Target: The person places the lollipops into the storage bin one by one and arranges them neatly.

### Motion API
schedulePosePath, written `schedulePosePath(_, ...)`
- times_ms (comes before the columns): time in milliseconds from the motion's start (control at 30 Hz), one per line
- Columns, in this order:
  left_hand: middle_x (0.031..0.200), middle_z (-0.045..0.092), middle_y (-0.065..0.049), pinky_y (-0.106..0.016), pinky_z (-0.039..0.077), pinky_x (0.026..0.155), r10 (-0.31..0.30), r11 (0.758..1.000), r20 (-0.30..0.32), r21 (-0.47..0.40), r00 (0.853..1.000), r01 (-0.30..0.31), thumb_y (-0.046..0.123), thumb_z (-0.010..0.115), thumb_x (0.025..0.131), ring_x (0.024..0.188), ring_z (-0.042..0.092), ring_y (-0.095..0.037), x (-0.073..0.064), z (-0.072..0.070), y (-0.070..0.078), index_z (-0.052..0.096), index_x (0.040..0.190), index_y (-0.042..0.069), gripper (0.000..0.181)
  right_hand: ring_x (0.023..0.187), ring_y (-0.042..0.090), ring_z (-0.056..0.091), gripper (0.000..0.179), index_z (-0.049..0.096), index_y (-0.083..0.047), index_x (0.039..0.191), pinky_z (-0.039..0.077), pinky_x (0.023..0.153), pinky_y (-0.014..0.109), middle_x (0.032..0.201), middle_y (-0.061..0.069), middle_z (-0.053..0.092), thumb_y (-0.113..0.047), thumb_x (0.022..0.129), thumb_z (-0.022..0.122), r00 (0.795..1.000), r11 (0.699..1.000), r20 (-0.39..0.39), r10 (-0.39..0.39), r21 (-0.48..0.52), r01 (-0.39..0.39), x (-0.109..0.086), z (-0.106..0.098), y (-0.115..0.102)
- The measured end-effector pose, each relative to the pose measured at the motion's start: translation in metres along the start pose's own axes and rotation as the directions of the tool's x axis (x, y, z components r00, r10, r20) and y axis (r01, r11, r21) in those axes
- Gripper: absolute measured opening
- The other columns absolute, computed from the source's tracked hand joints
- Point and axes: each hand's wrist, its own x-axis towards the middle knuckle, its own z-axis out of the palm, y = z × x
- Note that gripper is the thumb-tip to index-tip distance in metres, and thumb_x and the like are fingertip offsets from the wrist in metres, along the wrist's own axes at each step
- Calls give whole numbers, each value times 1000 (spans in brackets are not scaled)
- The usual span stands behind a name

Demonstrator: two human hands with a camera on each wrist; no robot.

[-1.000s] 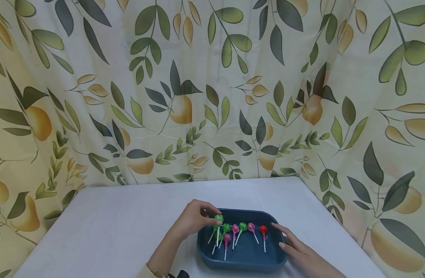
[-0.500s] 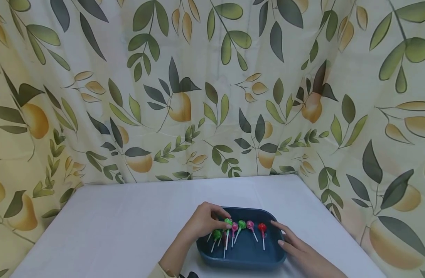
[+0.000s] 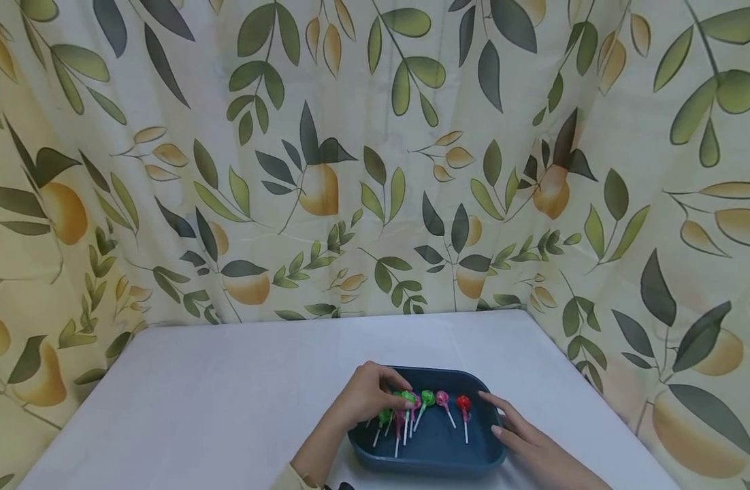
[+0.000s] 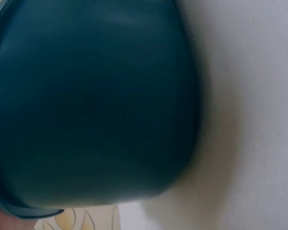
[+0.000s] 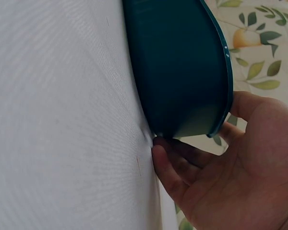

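Between thumb and fingertips my left hand (image 3: 370,395) pinches a green lollipop (image 3: 408,396) by its head, over the left part of the blue tray (image 3: 436,466); its white stick points down. Beneath that hand, other green and pink lollipops lie bunched together, partly hidden. Along the tray to the right lie a green lollipop (image 3: 427,398), a pink lollipop (image 3: 443,399) and a red lollipop (image 3: 463,404). My right hand (image 3: 528,439) holds the tray's right end, thumb and finger at the rim, other fingers curled low against the outside in the right wrist view.
The tray stands on a white-covered table (image 3: 240,395), near its front. A curtain (image 3: 375,170) printed with leaves and fruit hangs behind and at both sides. In the left wrist view, the tray's outer wall (image 4: 96,105) fills much of the picture.
My left hand has moved right with the green lollipop, from the tray's left edge to above the bunched lollipops. My right hand has stayed at the tray's right end.
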Motion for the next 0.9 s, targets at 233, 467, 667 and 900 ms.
schedulePosePath(233,81,69,11,-28,45,62,8,1000,-3,-14,1000,-8,15,93,78,68,57,-12,4,10,-2,83,90,17,15,145,61,16,66,23,-22,165,26,101,80,167,28,12,-48,109,47,1000,1000,19,-14,-1,14,-2,1,2)
schedulePosePath(467,80,72,9,-29,47,63,6,999,9,-51,1000,-6,12,92,79,68,59,-12,4,19,-7,82,90,14,15,145,62,14,67,23,-21,165,25,100,82,167,28,13,-48,109,47,1000,1000,23,-16,3,16,-3,5,1)
schedulePosePath(667,80,72,9,-29,48,63,15,1000,-1,-17,1000,-15,12,92,78,67,59,-11,6,19,-7,82,90,14,15,147,59,15,65,25,-26,164,26,102,79,168,26,15,-49,108,48,1000,1000,6,-19,-5,19,-2,4,-1)
schedulePosePath(900,84,72,12,-28,49,69,48,996,15,73,999,-49,12,93,76,76,59,-6,10,22,-11,82,88,17,17,147,56,20,64,29,-32,163,27,102,79,167,25,20,-52,106,50,999,999,-23,31,-7,-31,-5,3,-5)
